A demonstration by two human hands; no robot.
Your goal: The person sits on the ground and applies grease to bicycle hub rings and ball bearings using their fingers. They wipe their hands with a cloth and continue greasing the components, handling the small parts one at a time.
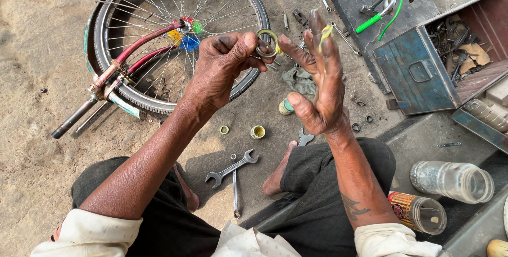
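On ground: two spanners (233,168), one wheel (180,35); left hand (225,66) pinches ring (267,43).

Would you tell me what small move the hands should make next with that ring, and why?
Probably wipe the grease from the right hand's fingers into the ring: the left hand pinches it beside them, and yellow-green grease sits on those fingertips.

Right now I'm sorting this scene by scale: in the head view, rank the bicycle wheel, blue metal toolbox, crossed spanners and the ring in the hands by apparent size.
1. bicycle wheel
2. blue metal toolbox, partly cut off by the frame, so its rank is unsure
3. crossed spanners
4. ring, pinched by the left hand, close to the camera yet smallest
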